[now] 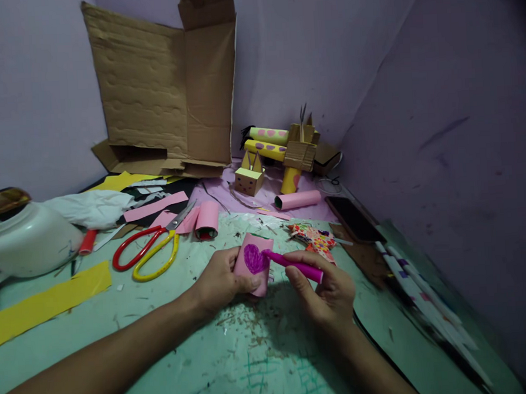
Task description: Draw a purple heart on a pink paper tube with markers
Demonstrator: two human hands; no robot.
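Observation:
My left hand (223, 279) is closed around the lower left side of a pink paper-covered roll (262, 279), its thumb over the front. A filled purple heart (254, 259) shows on the roll's face. In my right hand (327, 287) is a magenta marker (299, 267), pinched between thumb and fingers. The marker's tip meets the heart's right edge. To the left lie scissors (153, 250) with one red and one yellow handle. Beyond my left hand stands a short pink roll (207, 220).
Cardboard (151, 91) leans on the back wall. A cardboard figure with yellow tubes (299, 154), a small box with ears (250, 180) and a pink tube (298, 200) sit behind. Left are a white pot (31, 238) and yellow strip (52, 299); right, a phone (354, 218).

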